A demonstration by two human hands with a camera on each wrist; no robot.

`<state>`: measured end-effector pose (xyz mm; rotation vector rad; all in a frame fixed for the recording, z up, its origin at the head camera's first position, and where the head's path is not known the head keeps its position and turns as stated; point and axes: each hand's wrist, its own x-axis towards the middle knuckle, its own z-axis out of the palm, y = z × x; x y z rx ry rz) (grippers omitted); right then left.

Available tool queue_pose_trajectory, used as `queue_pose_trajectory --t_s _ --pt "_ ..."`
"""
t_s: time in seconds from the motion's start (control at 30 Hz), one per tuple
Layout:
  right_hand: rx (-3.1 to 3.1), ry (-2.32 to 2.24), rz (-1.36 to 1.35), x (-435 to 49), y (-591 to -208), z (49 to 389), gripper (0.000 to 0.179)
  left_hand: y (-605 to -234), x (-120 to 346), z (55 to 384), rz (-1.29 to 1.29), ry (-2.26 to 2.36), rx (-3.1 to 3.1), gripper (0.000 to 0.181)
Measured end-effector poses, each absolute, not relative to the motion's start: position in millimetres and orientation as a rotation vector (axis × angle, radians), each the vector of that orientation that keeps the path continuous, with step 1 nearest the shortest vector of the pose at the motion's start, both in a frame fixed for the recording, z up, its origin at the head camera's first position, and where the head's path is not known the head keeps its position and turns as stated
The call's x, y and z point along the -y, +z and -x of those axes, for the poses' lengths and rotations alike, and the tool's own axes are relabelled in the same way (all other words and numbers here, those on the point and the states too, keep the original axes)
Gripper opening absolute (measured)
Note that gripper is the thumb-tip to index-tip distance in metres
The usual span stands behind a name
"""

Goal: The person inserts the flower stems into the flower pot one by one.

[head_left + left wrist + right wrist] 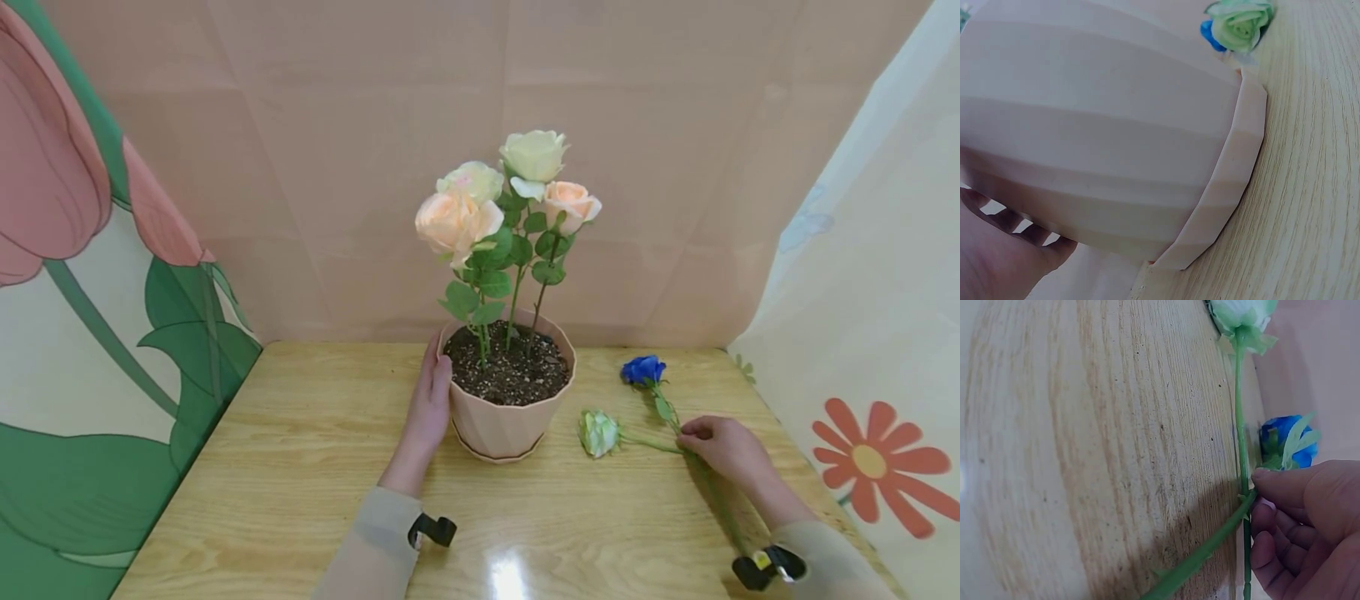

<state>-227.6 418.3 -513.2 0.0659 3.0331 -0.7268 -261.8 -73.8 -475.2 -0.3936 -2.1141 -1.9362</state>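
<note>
A pale pink ribbed flower pot [502, 421], filled with dark soil [517, 375], holds several upright cream and peach roses [531, 158]. Against its left side rests my left hand [431, 400], its fingers laid along the wall near the rim; in the left wrist view that hand [997, 256] touches the pot's side [1097, 125]. On the right, my right hand [723, 450] pinches the green stem of a blue rose [642, 369] between thumb and fingertips. Its stem [1204, 553] crosses the stem of a light green rose [598, 433] that lies beside the pot.
The pot stands in a matching saucer [498, 454] on a wooden table [322, 467]. Behind the table hangs a pinkish backdrop [360, 167]. Flower-printed cloths stand at the left [165, 333] and right [885, 333].
</note>
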Motion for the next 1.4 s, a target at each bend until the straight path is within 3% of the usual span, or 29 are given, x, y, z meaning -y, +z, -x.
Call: queue_pose_trajectory --t_s 0.73,1.4 --pt "-3.023 -0.867 -0.131 -413 -503 220 0.035 -475 74 262 0.403 -1.931 2.120 0.059" --pt "-3.010 -1.198 -0.146 -380 -463 208 0.064 -476 75 262 0.418 -1.930 2.115 0.061"
